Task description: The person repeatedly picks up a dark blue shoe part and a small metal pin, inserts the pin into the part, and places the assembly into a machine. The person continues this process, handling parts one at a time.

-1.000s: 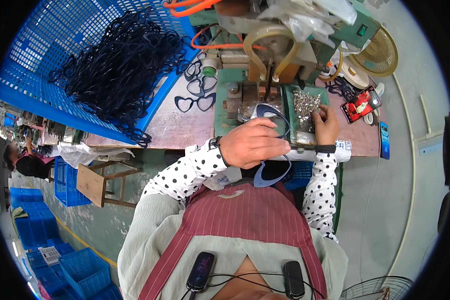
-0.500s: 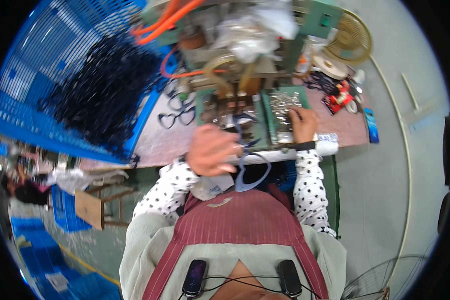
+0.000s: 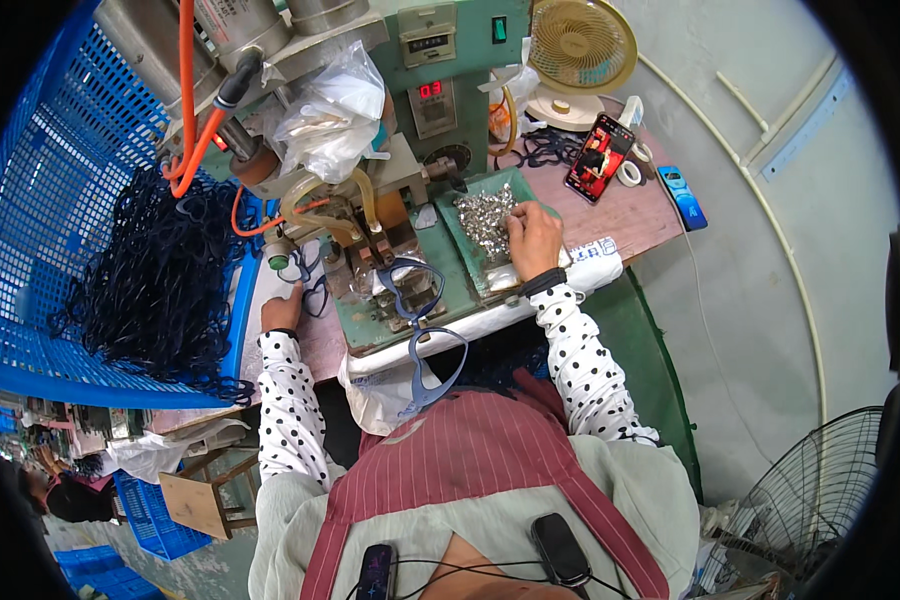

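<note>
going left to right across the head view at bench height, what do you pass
blue mesh basket → heap of dark eyeglass frames → left hand → blue frame on the machine bed → tray of small metal parts → right hand → phone with lit screen → blue flat device

Grey concrete floor lies right of the brown worktop; a blue mesh basket stands left of it.

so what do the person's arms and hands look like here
Both arms wear long white sleeves with black polka dots, ending in dark cuffs at the wrists. The left hand and the right hand are bare, with no gloves; no rings or watch can be made out.
</note>
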Demonstrator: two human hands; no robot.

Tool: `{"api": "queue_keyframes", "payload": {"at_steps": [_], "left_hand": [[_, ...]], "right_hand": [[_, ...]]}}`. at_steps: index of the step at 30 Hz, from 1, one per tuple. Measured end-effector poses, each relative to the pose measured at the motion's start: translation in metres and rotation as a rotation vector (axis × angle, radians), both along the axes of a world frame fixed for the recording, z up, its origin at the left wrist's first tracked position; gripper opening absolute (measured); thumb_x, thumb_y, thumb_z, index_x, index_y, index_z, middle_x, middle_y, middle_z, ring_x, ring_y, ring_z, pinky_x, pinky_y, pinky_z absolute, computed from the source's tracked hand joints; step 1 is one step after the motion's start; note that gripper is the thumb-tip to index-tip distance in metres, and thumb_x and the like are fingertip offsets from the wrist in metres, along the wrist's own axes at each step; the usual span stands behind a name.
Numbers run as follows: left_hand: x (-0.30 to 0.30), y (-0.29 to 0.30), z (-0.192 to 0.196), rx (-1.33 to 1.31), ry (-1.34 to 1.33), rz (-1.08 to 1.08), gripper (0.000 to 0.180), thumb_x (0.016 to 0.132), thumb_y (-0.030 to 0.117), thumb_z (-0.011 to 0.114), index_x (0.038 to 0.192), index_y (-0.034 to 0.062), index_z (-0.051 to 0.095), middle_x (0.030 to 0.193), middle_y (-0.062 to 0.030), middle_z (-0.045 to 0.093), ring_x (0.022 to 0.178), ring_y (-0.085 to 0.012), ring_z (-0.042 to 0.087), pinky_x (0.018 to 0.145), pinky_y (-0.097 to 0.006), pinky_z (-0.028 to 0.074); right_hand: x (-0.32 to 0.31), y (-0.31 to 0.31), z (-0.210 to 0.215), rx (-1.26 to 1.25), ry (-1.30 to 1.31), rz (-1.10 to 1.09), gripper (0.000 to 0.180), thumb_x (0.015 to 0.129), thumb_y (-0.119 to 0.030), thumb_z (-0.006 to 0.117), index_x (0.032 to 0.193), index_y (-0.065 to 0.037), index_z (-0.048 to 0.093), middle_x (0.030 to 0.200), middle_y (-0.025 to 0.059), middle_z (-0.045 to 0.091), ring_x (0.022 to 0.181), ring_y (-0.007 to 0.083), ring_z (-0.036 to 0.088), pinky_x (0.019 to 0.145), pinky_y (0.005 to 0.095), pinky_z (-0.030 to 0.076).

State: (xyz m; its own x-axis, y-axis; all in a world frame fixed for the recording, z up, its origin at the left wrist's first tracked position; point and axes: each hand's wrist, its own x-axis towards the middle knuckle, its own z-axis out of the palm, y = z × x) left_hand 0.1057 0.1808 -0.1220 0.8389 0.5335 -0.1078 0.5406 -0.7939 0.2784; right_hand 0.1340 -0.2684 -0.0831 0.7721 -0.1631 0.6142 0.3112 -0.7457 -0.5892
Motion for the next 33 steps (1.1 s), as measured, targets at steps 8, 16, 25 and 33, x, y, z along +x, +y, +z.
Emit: {"api": "queue_keyframes", "payload": {"at_steps": [8, 16, 25, 33], "left_hand": [[-0.035, 0.009, -0.005, 0.309, -0.393, -0.012, 0.025, 0.084, 0.029, 0.060, 0.086, 0.0053, 0.068, 0.090, -0.0179, 0.060, 0.084, -0.0383, 0.060, 0.067, -0.049, 0.048], [-0.092, -0.097, 0.092, 0.291, -0.999, -0.221, 0.012, 0.088, 0.009, 0.060, 0.085, -0.0002, 0.053, 0.078, -0.0182, 0.052, 0.073, -0.0387, 0.050, 0.065, -0.046, 0.038], [-0.096, -0.191, 0.149, -0.030, -1.152, -1.228, 0.038, 0.073, 0.005, 0.067, 0.111, 0.0069, 0.065, 0.099, -0.0083, 0.069, 0.085, -0.0217, 0.066, 0.084, -0.040, 0.048], [-0.101, -0.189, 0.145, -0.049, -1.192, -1.392, 0.039, 0.073, 0.007, 0.072, 0.111, 0.0023, 0.065, 0.096, -0.0080, 0.069, 0.077, -0.0208, 0.064, 0.082, -0.038, 0.051]], "right_hand": [[0.001, 0.006, 0.007, -0.030, 0.016, -0.013, 0.011, 0.081, -0.010, 0.066, 0.092, -0.012, 0.062, 0.080, 0.0059, 0.066, 0.078, 0.0302, 0.060, 0.078, 0.0426, 0.039], [-0.025, 0.046, 0.069, 0.362, 0.158, 0.322, 0.012, 0.075, -0.005, 0.071, 0.087, -0.008, 0.074, 0.087, 0.0061, 0.071, 0.076, 0.0208, 0.063, 0.069, 0.0305, 0.050], [-0.059, 0.093, 0.112, 0.516, 0.373, 0.667, 0.032, 0.075, -0.002, 0.074, 0.104, -0.001, 0.062, 0.083, 0.0017, 0.067, 0.067, 0.0036, 0.052, 0.059, 0.0183, 0.041], [-0.053, 0.112, 0.122, 0.650, 0.411, 0.643, 0.044, 0.071, -0.005, 0.074, 0.108, 0.001, 0.051, 0.077, 0.0091, 0.070, 0.065, 0.0094, 0.061, 0.060, 0.0244, 0.048]]}}
